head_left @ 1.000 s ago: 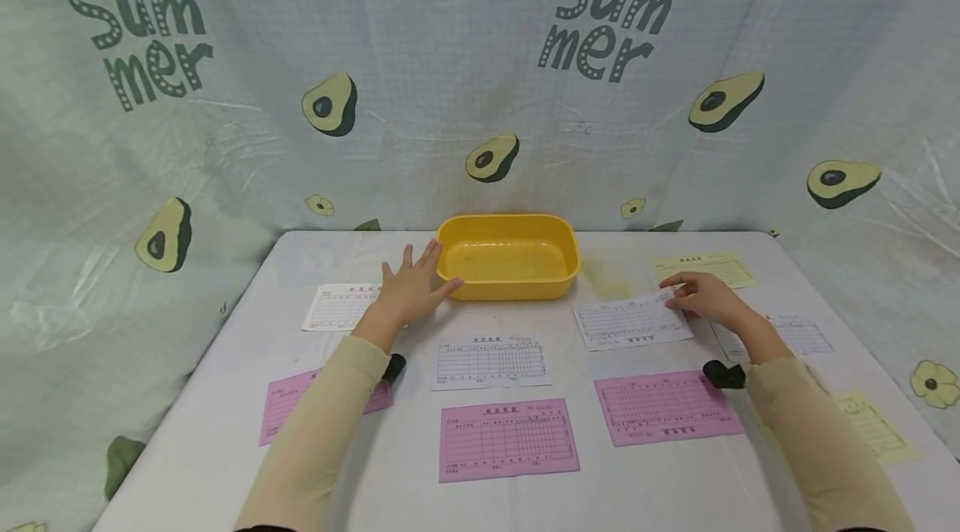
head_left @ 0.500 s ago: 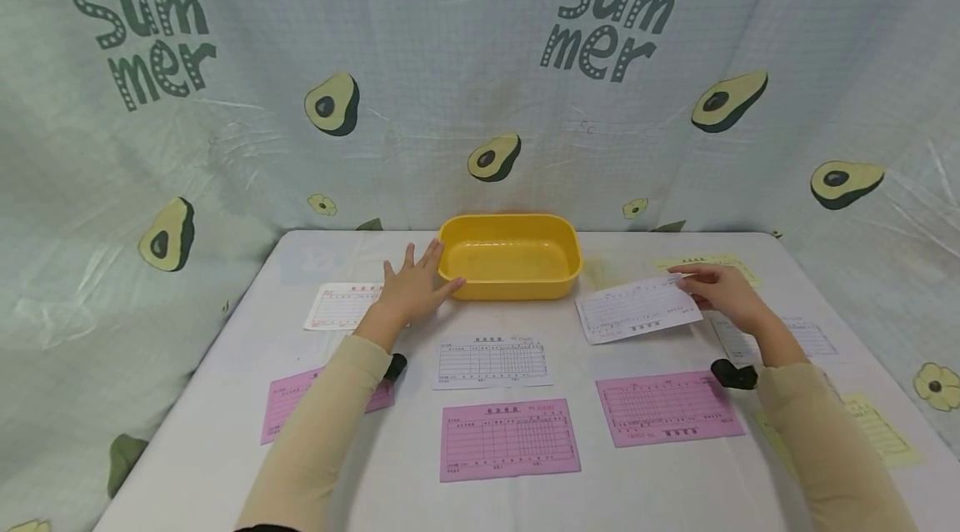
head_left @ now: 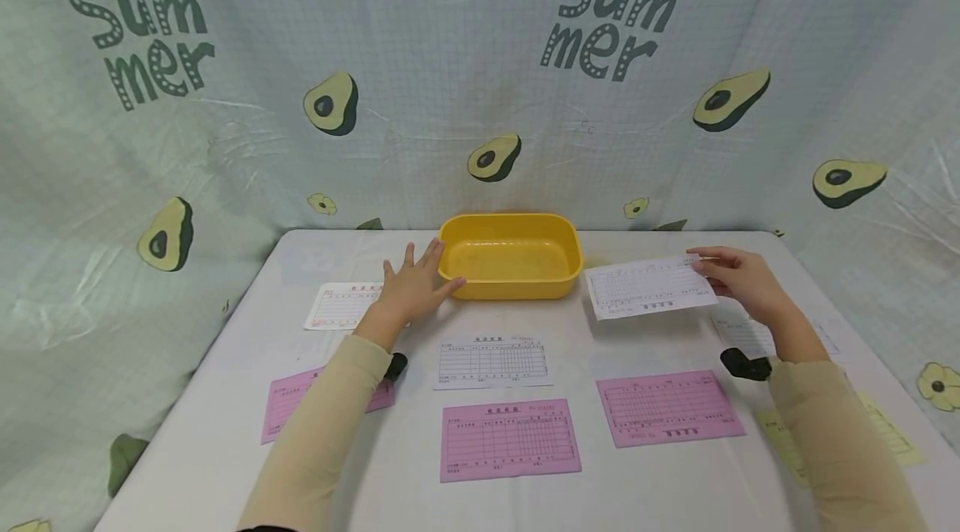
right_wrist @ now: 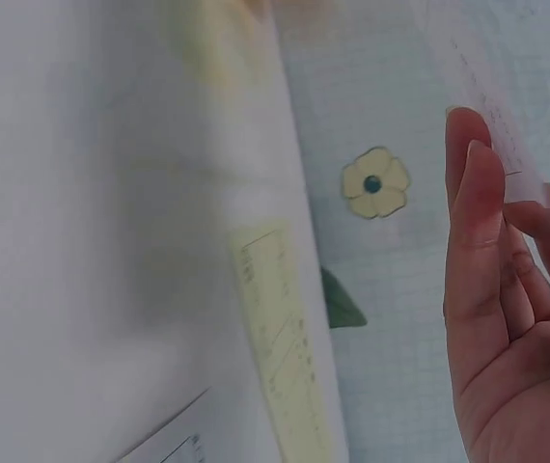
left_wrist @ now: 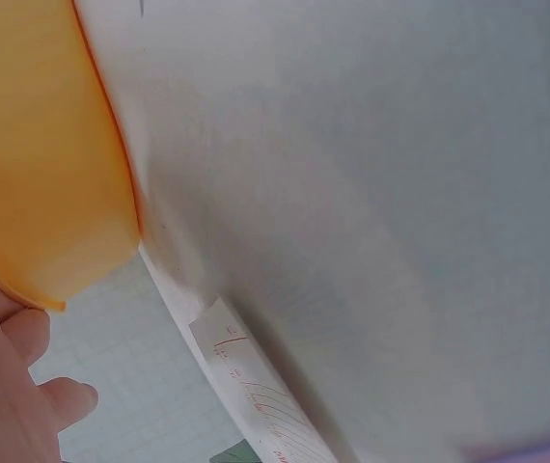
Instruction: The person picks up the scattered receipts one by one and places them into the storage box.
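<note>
My right hand [head_left: 742,286] pinches a white receipt slip [head_left: 648,286] by its right end, between thumb and fingertips. Raised above the table, the slip tilts, its left end close to a yellow plastic basin [head_left: 510,290]. The same pinch on the slip [right_wrist: 492,116] appears in the right wrist view. My left hand [head_left: 408,294] lies with fingers spread at the basin's left side, fingertips on the rim. In the left wrist view its fingers [left_wrist: 29,333] touch the corner of the basin [left_wrist: 53,193].
White slips [head_left: 491,365] and pink slips [head_left: 510,442] lie spread on the white table [head_left: 585,499]. A pale yellow slip [right_wrist: 289,357] lies along the far edge, another yellow slip [head_left: 888,432] at the right. Behind hangs a curtain [head_left: 420,57] printed with avocados.
My right hand has lifted the white slip off the table, moving up, back and slightly right. The left hand stays at the basin.
</note>
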Action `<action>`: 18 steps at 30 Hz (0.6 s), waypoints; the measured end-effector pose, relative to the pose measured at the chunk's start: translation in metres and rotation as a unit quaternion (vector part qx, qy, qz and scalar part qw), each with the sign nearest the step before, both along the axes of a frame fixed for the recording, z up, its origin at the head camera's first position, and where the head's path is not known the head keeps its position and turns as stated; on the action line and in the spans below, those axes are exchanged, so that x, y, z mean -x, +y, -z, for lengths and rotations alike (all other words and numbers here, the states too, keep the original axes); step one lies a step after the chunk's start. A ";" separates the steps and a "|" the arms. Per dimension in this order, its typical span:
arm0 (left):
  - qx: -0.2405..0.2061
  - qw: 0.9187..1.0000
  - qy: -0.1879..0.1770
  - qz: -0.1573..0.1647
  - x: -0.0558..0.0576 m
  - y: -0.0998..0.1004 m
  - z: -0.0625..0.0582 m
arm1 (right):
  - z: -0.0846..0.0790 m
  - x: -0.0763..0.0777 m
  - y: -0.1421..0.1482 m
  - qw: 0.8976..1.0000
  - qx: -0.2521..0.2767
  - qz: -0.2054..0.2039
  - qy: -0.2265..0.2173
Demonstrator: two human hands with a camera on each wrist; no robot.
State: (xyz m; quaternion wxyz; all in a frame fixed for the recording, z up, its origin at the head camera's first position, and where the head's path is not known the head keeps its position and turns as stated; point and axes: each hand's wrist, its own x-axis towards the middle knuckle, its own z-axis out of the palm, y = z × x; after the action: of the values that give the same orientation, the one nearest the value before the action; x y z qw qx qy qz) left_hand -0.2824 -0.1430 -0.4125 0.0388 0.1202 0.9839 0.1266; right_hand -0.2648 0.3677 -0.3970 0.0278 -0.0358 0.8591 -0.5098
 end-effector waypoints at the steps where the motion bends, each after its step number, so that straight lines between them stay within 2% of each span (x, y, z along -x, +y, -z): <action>1: 0.001 1.000 0.001 0.000 0.000 0.000 0.001 | -0.002 0.001 -0.001 1.000 0.005 0.004 0.002; 6: -0.001 1.000 0.000 0.000 0.000 -0.001 0.002 | -0.011 0.008 -0.007 0.999 0.027 0.024 0.004; 10: -0.002 1.000 0.001 0.001 0.000 -0.001 0.001 | -0.015 0.012 -0.013 0.997 0.072 0.028 0.006; 14: -0.004 1.000 0.002 0.000 0.000 -0.001 0.000 | -0.015 0.015 -0.023 0.989 0.144 0.044 0.011; 18: -0.003 1.000 0.000 -0.001 0.000 -0.001 0.001 | -0.013 0.020 -0.038 0.980 0.186 0.073 0.019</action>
State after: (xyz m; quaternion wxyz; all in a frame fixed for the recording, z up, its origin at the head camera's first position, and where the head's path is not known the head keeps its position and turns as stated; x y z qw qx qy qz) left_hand -0.2824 -0.1438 -0.4139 0.0379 0.1193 0.9836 0.1300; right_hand -0.2847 0.3298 -0.3841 -0.0329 0.0132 0.7502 -0.6602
